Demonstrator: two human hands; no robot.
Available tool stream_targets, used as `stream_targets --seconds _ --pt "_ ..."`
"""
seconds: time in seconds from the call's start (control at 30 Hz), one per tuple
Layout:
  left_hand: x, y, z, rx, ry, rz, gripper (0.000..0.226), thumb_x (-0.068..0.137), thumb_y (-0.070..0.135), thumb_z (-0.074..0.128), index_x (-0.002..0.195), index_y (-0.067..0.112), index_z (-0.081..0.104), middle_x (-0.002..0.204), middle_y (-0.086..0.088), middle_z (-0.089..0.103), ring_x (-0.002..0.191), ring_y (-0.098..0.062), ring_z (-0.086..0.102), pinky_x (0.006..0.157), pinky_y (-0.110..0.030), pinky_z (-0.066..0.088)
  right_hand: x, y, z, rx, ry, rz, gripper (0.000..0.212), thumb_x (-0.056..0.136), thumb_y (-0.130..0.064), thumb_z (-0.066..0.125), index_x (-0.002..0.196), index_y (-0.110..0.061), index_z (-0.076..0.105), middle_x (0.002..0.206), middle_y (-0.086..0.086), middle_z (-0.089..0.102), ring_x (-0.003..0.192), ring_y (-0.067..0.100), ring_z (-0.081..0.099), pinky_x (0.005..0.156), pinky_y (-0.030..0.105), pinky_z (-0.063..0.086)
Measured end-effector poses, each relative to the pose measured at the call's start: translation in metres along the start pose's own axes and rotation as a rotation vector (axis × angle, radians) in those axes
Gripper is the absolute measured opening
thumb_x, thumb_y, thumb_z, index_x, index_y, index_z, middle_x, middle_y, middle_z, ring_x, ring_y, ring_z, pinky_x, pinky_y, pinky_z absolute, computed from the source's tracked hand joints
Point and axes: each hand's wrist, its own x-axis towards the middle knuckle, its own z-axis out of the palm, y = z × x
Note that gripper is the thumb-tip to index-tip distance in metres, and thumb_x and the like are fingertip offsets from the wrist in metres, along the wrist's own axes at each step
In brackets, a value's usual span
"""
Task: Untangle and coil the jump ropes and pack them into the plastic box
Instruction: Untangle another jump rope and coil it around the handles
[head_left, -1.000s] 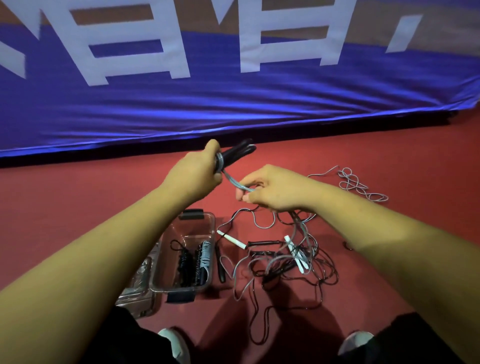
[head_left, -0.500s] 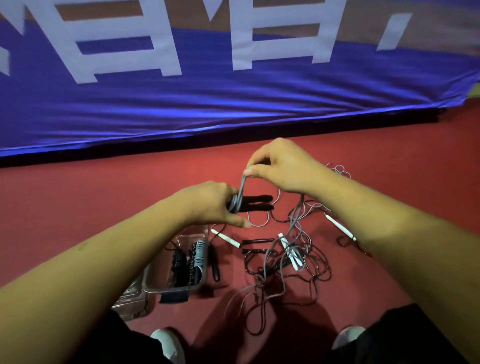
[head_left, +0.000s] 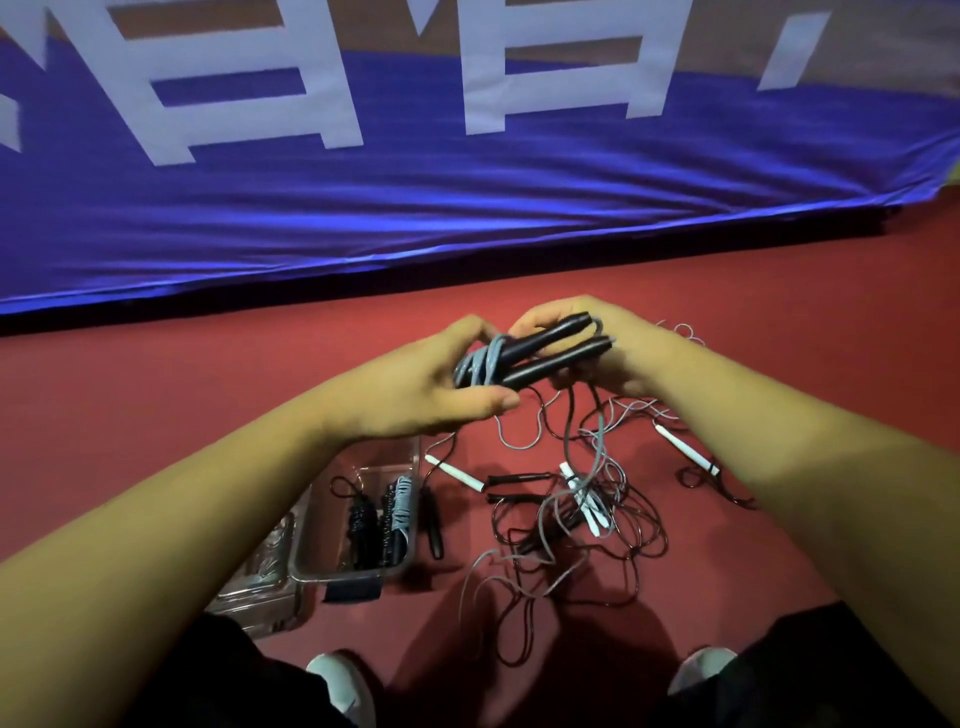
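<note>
1. Grip: the left hand (head_left: 415, 384) clamps thumb and fingers on the wrapped end of the two black handles (head_left: 550, 353), held above the red floor (head_left: 779, 291). The right hand (head_left: 623, 353) curls round their far end.
2. The grey cord (head_left: 483, 361) trails down into the tangle (head_left: 582, 514) mid-floor.
3. I'd lay each turn snug beside the last, feeding slack slowly so no knot lifts.
4. The plastic box (head_left: 353, 571) sits near-left on the floor with coiled ropes inside.

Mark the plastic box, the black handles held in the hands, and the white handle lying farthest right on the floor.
plastic box (head_left: 343, 574): head view, on its near wall.
black handles (head_left: 556, 358): head view, middle of the lower handle.
white handle (head_left: 685, 448): head view, middle of its shaft.
</note>
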Motion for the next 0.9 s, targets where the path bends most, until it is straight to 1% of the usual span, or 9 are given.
stream_targets --seconds 0.13,0.23,0.33,0.43,0.6,0.7,0.77,0.83,0.9 --pt "0.000 0.006 -0.001 -0.273 0.015 -0.008 0.055 0.095 0.019 0.064 0.140 0.033 0.037 0.067 -0.005 0.052 0.049 -0.015 0.039 0.043 -0.023 0.030 -0.001 0.011 0.015 -0.015 0.003 0.034 0.034 0.093 0.004 0.050 0.067 -0.014 0.062 0.053 0.005 0.053 0.046 0.010 0.047 0.051 0.023 0.038" --pt "0.003 0.005 -0.007 -0.402 0.101 -0.092 0.033 0.098 0.016 0.055 0.131 0.018 0.048 0.066 -0.003 0.052 0.050 -0.015 0.038 0.045 -0.021 0.026 0.001 0.011 0.022 -0.058 -0.106 0.088 0.025 0.101 -0.017 0.046 0.085 -0.014 0.066 0.056 0.004 0.054 0.051 0.015 0.046 0.051 0.023 0.040" --pt "0.006 -0.001 -0.013 -0.382 0.171 -0.218 0.022 0.101 0.022 0.051 0.117 0.008 0.045 0.062 -0.006 0.045 0.042 -0.013 0.032 0.042 -0.018 0.024 0.003 0.010 0.029 -0.117 -0.149 0.138 0.029 0.102 -0.031 0.043 0.093 -0.014 0.065 0.056 0.002 0.046 0.049 0.015 0.037 0.049 0.026 0.035" --pt "0.008 -0.006 -0.017 -0.278 0.221 -0.246 0.014 0.101 0.025 0.052 0.104 0.015 0.044 0.064 -0.008 0.046 0.043 -0.014 0.034 0.042 -0.020 0.026 0.002 0.001 0.035 -0.153 -0.142 0.154 0.032 0.102 -0.035 0.043 0.097 -0.014 0.066 0.051 -0.002 0.039 0.043 0.012 0.028 0.045 0.022 0.029" --pt "0.009 -0.016 -0.025 -0.010 0.261 -0.211 0.022 0.094 0.027 0.064 0.101 0.018 0.045 0.059 0.001 0.051 0.046 -0.016 0.041 0.041 -0.027 0.035 -0.007 -0.027 0.037 -0.571 -0.059 -0.066 0.015 0.096 -0.018 0.056 0.096 -0.010 0.069 0.044 -0.014 0.047 0.039 0.002 0.042 0.046 0.010 0.032" --pt "0.008 -0.020 -0.024 0.289 0.301 -0.156 0.028 0.091 0.029 0.068 0.108 0.016 0.050 0.068 0.006 0.057 0.053 -0.011 0.052 0.053 -0.026 0.040 -0.008 -0.033 0.041 -0.800 -0.054 -0.134 0.019 0.094 -0.019 0.056 0.088 -0.004 0.066 0.061 -0.003 0.058 0.054 0.007 0.045 0.054 0.023 0.034" --pt "0.009 -0.021 -0.021 0.425 0.285 -0.147 0.033 0.089 0.029 0.069 0.115 0.015 0.052 0.083 0.000 0.062 0.073 -0.022 0.060 0.063 -0.030 0.037 -0.008 -0.033 0.044 -0.888 -0.057 -0.144 0.027 0.094 -0.021 0.056 0.077 -0.001 0.060 0.063 0.009 0.051 0.057 0.018 0.039 0.059 0.035 0.033" --pt "0.010 -0.023 -0.016 0.545 0.229 -0.144 0.039 0.089 0.030 0.068 0.121 0.015 0.051 0.097 -0.008 0.067 0.088 -0.033 0.062 0.066 -0.031 0.036 -0.009 -0.034 0.046 -0.944 -0.057 -0.149 0.032 0.094 -0.025 0.057 0.068 -0.006 0.056 0.058 0.007 0.047 0.056 0.021 0.039 0.058 0.037 0.035" --pt "0.011 -0.024 -0.011 0.667 0.156 -0.144 0.038 0.090 0.034 0.065 0.119 0.016 0.048 0.102 -0.012 0.067 0.093 -0.036 0.062 0.067 -0.036 0.041 -0.011 -0.037 0.047 -0.985 -0.025 -0.145 0.030 0.093 -0.032 0.059 0.070 -0.013 0.062 0.055 0.002 0.048 0.055 0.021 0.043 0.058 0.035 0.037"
